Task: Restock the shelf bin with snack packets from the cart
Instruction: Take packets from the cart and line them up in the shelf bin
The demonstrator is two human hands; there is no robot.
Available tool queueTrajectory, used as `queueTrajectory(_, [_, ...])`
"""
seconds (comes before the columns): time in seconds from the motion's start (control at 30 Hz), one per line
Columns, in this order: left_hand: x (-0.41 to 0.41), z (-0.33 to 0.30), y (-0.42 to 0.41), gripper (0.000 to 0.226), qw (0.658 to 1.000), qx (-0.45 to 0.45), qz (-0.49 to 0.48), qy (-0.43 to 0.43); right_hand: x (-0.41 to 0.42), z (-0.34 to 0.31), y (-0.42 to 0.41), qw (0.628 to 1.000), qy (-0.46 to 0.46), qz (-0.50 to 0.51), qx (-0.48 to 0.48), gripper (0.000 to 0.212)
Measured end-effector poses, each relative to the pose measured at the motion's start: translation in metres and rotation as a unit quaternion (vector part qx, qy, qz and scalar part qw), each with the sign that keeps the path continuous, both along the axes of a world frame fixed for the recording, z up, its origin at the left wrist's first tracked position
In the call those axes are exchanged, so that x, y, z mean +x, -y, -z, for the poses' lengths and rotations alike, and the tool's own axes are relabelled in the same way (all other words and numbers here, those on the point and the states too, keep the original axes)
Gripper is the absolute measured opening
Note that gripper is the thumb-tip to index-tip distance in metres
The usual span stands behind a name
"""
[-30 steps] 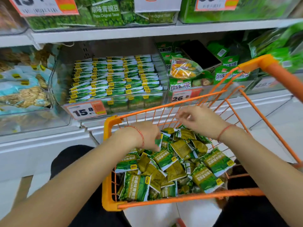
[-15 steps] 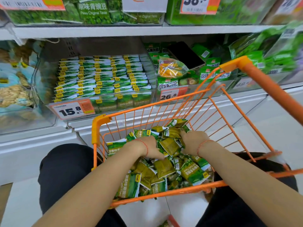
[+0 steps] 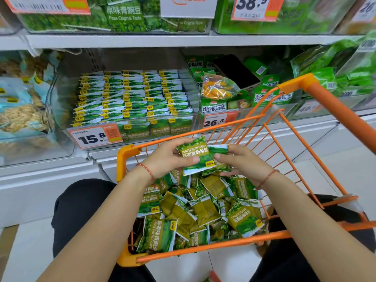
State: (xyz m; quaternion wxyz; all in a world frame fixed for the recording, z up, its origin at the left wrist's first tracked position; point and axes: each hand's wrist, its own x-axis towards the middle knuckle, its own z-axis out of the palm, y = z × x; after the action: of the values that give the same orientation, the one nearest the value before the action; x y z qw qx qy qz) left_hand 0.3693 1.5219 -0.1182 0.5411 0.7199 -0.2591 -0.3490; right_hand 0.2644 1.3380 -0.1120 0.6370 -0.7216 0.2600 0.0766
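Snack packets (image 3: 195,208), green and marked garlic-flavour peas, lay heaped loose in the orange wire cart (image 3: 293,151). Behind it the clear shelf bin (image 3: 130,98) held more of them in tidy upright rows, above a 15.8 price tag (image 3: 94,136). Over the heap, the left hand (image 3: 168,157) and right hand (image 3: 242,163) pinched a few packets (image 3: 198,157) between thumbs and curled fingers.

Loose packets (image 3: 201,210) lie in the cart (image 3: 130,153), before the packet-filled shelf bin (image 3: 61,110).
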Motion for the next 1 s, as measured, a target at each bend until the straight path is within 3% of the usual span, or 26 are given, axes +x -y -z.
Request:
queueTrajectory(0.07, [0.001,0.0,-0.002,0.045,1.0,-0.006,-0.01,-0.003,0.0,0.005,-0.001,0.999,0.016,0.021,0.024,0.037])
queueTrajectory(0.13, [0.003,0.001,-0.003,0.039,1.0,-0.019,-0.016,-0.016,0.002,0.007,-0.001,0.999,0.03,0.021,0.002,0.02])
queueTrajectory(0.2, [0.006,0.003,-0.003,0.036,0.999,-0.026,-0.027,-0.027,0.002,0.01,0.002,0.998,0.042,0.023,-0.031,0.041])
queueTrajectory(0.27, [0.007,0.003,-0.003,0.031,0.998,-0.038,-0.044,-0.021,0.002,0.01,0.003,0.998,0.046,0.037,-0.036,0.046])
queueTrajectory(0.4, [0.006,0.002,-0.004,0.038,0.984,-0.132,-0.079,-0.093,0.005,0.007,0.005,0.996,0.01,0.065,0.056,0.043])
queueTrajectory(0.47, [0.004,0.001,-0.003,0.047,0.973,-0.167,-0.088,-0.133,0.005,0.008,0.006,0.99,-0.004,0.088,0.109,0.03])
queueTrajectory(0.53, [-0.001,0.0,0.0,0.047,0.974,-0.157,-0.087,-0.139,0.003,0.008,0.006,0.987,-0.005,0.092,0.128,0.051])
queueTrajectory(0.57, [-0.002,0.0,0.002,0.042,0.976,-0.148,-0.088,-0.134,0.003,0.01,0.007,0.989,0.001,0.078,0.127,0.049])
queueTrajectory(0.63, [-0.007,0.002,0.008,0.03,0.982,-0.124,-0.099,-0.099,0.002,0.006,0.005,0.992,0.017,0.049,0.113,0.023])
queueTrajectory(0.67, [-0.009,0.004,0.012,0.025,0.986,-0.104,-0.11,-0.076,0.001,0.004,0.004,0.992,0.022,0.041,0.116,0.019])
queueTrajectory(0.77, [-0.016,0.01,0.019,0.02,0.989,-0.04,-0.132,0.046,0.0,0.002,0.004,0.987,0.051,0.049,0.147,0.013])
queueTrajectory(0.83, [-0.021,0.013,0.023,0.023,0.982,0.013,-0.139,0.126,0.0,-0.002,0.003,0.981,0.062,0.075,0.167,0.022])
queueTrajectory(1.0, [-0.03,0.007,0.036,0.029,0.981,0.077,-0.061,0.168,-0.003,-0.006,0.001,0.965,0.092,0.067,0.235,0.017])
